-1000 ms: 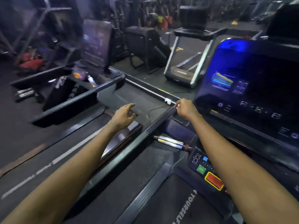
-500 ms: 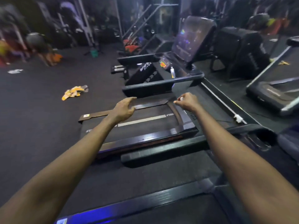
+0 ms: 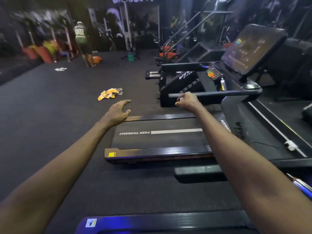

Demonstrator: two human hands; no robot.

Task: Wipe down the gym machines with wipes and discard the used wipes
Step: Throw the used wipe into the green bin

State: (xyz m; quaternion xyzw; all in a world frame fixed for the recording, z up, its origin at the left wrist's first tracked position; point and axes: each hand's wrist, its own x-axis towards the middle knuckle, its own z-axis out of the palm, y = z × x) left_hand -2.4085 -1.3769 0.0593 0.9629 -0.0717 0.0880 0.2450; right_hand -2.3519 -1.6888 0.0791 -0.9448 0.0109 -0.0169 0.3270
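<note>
Both my arms reach forward over a black treadmill deck (image 3: 158,132) printed "PUSH YOURSELF". My left hand (image 3: 119,112) hovers over the deck's far left corner, its fingers spread and relaxed, holding nothing. My right hand (image 3: 186,102) is curled, and a small white scrap, apparently a wipe (image 3: 181,99), shows between its fingertips. That hand floats just in front of the grey handrail (image 3: 219,94) of the neighbouring treadmill, whose dark console screen (image 3: 253,48) tilts at the upper right. I cannot tell whether the hand touches the rail.
A crumpled yellow cloth (image 3: 109,95) lies on the dark rubber floor ahead of my left hand. A white scrap (image 3: 60,69) lies farther left. A person (image 3: 81,36) stands at the back by racks. A green bucket (image 3: 130,58) sits near a stand.
The view has swung left, from the lit console to the neighbouring treadmill deck and open floor. My right hand has left the rail it was at; both arms stay stretched forward.
</note>
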